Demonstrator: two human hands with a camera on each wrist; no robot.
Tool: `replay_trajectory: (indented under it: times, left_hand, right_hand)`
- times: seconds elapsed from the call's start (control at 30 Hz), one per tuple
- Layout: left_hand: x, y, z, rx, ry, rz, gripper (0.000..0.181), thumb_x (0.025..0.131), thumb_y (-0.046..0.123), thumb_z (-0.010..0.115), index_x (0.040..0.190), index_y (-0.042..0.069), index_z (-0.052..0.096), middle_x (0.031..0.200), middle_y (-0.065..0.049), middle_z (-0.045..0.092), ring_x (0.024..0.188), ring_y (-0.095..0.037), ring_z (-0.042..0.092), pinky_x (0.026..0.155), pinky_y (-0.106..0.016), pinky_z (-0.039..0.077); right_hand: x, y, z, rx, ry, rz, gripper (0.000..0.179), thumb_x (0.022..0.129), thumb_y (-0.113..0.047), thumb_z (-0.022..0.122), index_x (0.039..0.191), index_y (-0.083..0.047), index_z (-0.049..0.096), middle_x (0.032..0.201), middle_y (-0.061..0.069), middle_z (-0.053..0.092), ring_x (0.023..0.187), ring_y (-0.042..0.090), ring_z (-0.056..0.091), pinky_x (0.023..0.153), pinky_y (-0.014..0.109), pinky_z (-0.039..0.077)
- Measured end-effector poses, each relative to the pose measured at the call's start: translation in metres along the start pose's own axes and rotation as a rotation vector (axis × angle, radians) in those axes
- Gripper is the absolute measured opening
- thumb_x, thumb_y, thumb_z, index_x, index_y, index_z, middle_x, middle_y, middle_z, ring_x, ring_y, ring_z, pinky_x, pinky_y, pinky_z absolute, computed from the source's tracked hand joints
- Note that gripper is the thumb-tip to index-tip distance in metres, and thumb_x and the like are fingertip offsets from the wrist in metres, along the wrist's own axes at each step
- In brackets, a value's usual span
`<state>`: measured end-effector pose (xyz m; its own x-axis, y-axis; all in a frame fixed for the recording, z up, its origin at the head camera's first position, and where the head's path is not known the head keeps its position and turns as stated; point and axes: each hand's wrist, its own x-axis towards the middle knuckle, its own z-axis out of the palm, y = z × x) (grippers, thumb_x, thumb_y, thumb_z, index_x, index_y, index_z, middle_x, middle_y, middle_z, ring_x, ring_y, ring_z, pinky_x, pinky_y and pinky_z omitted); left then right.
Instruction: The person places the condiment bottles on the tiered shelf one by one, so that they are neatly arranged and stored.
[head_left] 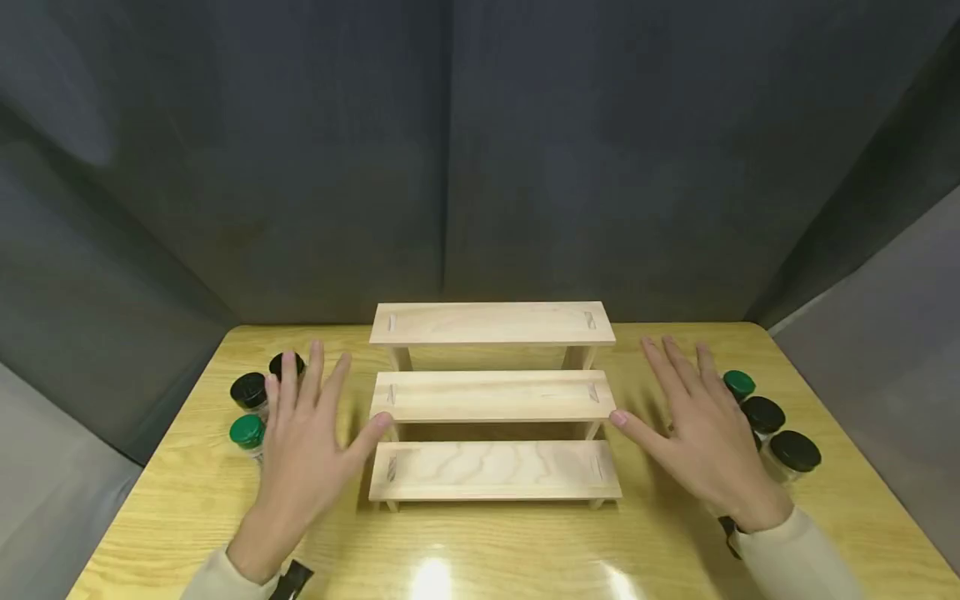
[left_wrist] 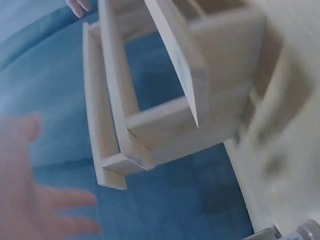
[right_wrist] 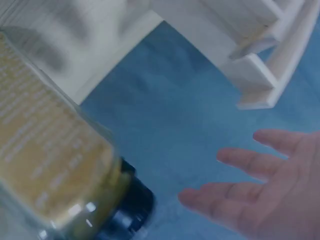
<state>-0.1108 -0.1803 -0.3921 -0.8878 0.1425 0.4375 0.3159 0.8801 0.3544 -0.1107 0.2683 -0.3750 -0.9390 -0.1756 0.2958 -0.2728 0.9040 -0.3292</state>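
Observation:
A three-tier wooden step rack [head_left: 495,396] stands on the table between my two hands. My left hand [head_left: 303,450] is spread flat-fingered left of it, palm down, thumb reaching toward the middle tier and holding nothing. On the other side my right hand [head_left: 697,433] is spread the same way, its thumb tip near the middle tier's right end. In the right wrist view its straight fingers [right_wrist: 240,200] show beside a jar [right_wrist: 55,145] with yellowish contents, a printed label and a black lid. Blurred, the left hand [left_wrist: 40,195] appears beside the rack [left_wrist: 145,110] in the left wrist view.
Left of the left hand are jars with black lids [head_left: 250,390] and one green lid [head_left: 247,431]. Several more jars, black-lidded [head_left: 795,451] and green-lidded [head_left: 738,383], stand by the right hand, partly hidden by it. Dark curtains [head_left: 450,167] hang behind the wooden table [head_left: 495,550].

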Motion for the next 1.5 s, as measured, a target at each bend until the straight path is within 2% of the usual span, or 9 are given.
replay_trajectory:
  times: [0.13,0.23,0.4,0.8,1.1,1.17,1.23,1.33,1.5]
  left_hand:
    - [-0.018,0.009,-0.002,-0.130,0.161,0.171,0.077,0.110,0.065,0.051,0.156,0.004,0.057,0.169,-0.017,0.042,0.155,-0.045,0.038,0.119,-0.071,0.038]
    - [-0.035,0.018,-0.002,-0.218,0.183,0.197,0.060,0.109,0.047,0.064,0.151,0.004,0.062,0.161,-0.013,0.054,0.141,-0.043,0.056,0.102,-0.072,0.053]
    - [-0.066,0.030,-0.004,-0.348,0.049,0.018,0.058,0.100,0.016,0.080,0.153,0.006,0.060,0.159,-0.010,0.056,0.136,-0.037,0.061,0.093,-0.056,0.064]
    - [-0.080,0.019,0.004,-0.553,-0.268,-0.492,0.073,0.109,0.045,0.069,0.166,0.012,0.040,0.161,-0.024,0.048,0.121,-0.040,0.068,0.086,-0.051,0.066]
    - [-0.073,0.008,0.027,-0.961,-0.258,-0.679,0.063,0.110,0.012,0.068,0.161,-0.008,0.038,0.145,-0.029,0.054,0.103,-0.028,0.074,0.086,-0.035,0.066]
    - [-0.071,0.007,0.031,-1.044,-0.231,-0.704,0.057,0.109,0.006,0.066,0.158,-0.010,0.041,0.133,-0.026,0.061,0.099,-0.028,0.074,0.086,-0.035,0.066]
    - [-0.069,0.006,0.033,-1.106,-0.216,-0.731,0.054,0.109,0.002,0.065,0.157,-0.010,0.043,0.120,-0.020,0.066,0.095,-0.027,0.074,0.085,-0.036,0.067]
    - [-0.067,0.006,0.035,-1.149,-0.219,-0.768,0.052,0.108,-0.001,0.064,0.155,-0.011,0.045,0.108,-0.015,0.068,0.092,-0.024,0.073,0.084,-0.036,0.067]
    - [-0.067,0.006,0.036,-1.154,-0.215,-0.814,0.049,0.106,-0.005,0.066,0.151,-0.012,0.049,0.106,-0.014,0.067,0.087,-0.021,0.072,0.081,-0.035,0.067]
  right_hand:
    - [-0.016,-0.006,-0.015,0.027,0.067,-0.012,0.098,0.099,-0.053,0.077,0.176,-0.024,0.023,0.176,0.022,0.027,0.162,0.052,0.006,0.103,0.095,0.023]
    - [-0.029,-0.007,-0.027,0.059,0.111,-0.009,0.097,0.098,-0.047,0.080,0.175,-0.025,0.026,0.175,0.021,0.030,0.162,0.051,0.009,0.104,0.095,0.022]
    - [-0.049,0.002,-0.045,0.101,0.196,-0.019,0.096,0.095,-0.036,0.084,0.174,-0.022,0.031,0.173,0.023,0.033,0.162,0.051,0.011,0.120,0.085,0.012]
    - [-0.086,0.059,-0.062,0.127,0.289,0.156,0.086,0.101,-0.027,0.077,0.172,-0.007,0.032,0.173,0.027,0.031,0.161,0.053,0.013,0.129,0.072,-0.001]
    - [-0.100,0.089,-0.048,0.181,0.205,0.365,0.085,0.109,-0.028,0.067,0.177,-0.017,0.017,0.176,0.028,0.020,0.139,0.071,0.034,0.109,0.089,0.022]
    - [-0.102,0.096,-0.042,0.213,0.177,0.392,0.086,0.110,-0.029,0.065,0.177,-0.019,0.012,0.177,0.026,0.017,0.143,0.068,0.032,0.118,0.079,0.026]
    - [-0.102,0.103,-0.036,0.248,0.159,0.397,0.088,0.111,-0.030,0.066,0.177,-0.020,0.009,0.178,0.025,0.015,0.150,0.066,0.025,0.131,0.050,0.024]
    - [-0.103,0.112,-0.027,0.279,0.151,0.385,0.090,0.110,-0.030,0.068,0.177,-0.022,0.009,0.177,0.025,0.018,0.156,0.059,0.021,0.115,0.008,0.017]
    - [-0.106,0.120,-0.018,0.294,0.148,0.371,0.093,0.108,-0.029,0.073,0.177,-0.021,0.012,0.173,0.028,0.027,0.158,0.046,0.029,0.096,-0.003,0.021]
